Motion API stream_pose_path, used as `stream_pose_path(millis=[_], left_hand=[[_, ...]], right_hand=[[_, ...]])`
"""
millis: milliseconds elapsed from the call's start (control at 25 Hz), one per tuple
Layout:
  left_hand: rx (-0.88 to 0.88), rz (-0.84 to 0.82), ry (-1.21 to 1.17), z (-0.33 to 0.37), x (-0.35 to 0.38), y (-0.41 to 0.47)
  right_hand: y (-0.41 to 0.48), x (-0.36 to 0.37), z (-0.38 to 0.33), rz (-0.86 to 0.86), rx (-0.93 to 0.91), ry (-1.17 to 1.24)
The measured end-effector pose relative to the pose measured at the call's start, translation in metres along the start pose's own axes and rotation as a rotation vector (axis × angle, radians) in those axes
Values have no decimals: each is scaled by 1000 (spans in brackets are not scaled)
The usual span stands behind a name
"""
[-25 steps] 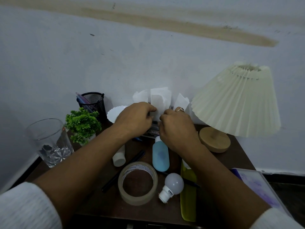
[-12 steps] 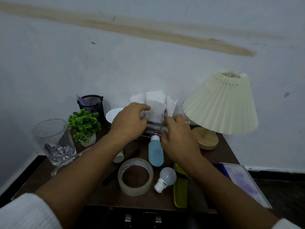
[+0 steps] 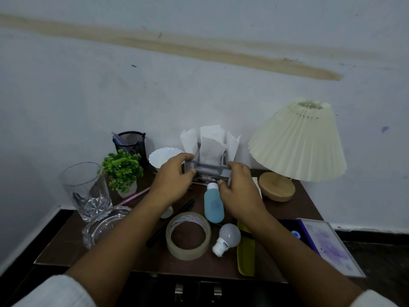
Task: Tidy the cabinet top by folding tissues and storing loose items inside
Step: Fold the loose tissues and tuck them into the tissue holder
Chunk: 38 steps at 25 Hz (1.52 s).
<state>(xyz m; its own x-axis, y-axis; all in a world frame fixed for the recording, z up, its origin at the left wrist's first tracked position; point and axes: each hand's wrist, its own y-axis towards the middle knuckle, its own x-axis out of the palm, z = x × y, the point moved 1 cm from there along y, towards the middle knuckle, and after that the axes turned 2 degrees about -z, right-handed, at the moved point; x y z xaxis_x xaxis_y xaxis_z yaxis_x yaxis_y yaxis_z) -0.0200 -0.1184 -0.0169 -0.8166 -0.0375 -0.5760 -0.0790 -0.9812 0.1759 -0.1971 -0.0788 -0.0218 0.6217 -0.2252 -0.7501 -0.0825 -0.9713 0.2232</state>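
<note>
Between hands (image 3: 172, 185) gripping the holder (image 3: 208, 168), tissues (image 3: 211, 149) stand upright.

A table lamp (image 3: 296, 140) with a pleated cream shade and a round wooden base (image 3: 277, 186) stands at the right, close to a pale wall (image 3: 199, 96) crossed by a long tan streak (image 3: 199, 49) and marked with a small purple smudge (image 3: 384, 129). At the left, a black mesh pen cup (image 3: 130, 144) stands upright by the wall, with a small green potted plant (image 3: 122, 169) just in front of it. Nearer still are a clear drinking glass (image 3: 85, 191) and, just beside its foot, a heavy glass ashtray (image 3: 104, 227).
</note>
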Motion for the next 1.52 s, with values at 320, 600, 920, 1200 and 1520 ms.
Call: stream_pose_path(millis=[320, 600, 920, 1200, 1520], left_hand=[[-16, 44, 16, -11, 0, 1], [88, 146, 112, 10, -5, -19], [165, -111, -9, 31, 22, -38], [164, -120, -53, 26, 30, -32], [-156, -43, -380, 25, 12, -31]], right_hand=[[13, -5, 7, -101, -80, -7], [2, -41, 17, -200, -89, -175], [-16, -48, 37, -450, -97, -474], [-11, -34, 28, -381, -86, -664], [-33, -50, -40, 36, -337, -153]])
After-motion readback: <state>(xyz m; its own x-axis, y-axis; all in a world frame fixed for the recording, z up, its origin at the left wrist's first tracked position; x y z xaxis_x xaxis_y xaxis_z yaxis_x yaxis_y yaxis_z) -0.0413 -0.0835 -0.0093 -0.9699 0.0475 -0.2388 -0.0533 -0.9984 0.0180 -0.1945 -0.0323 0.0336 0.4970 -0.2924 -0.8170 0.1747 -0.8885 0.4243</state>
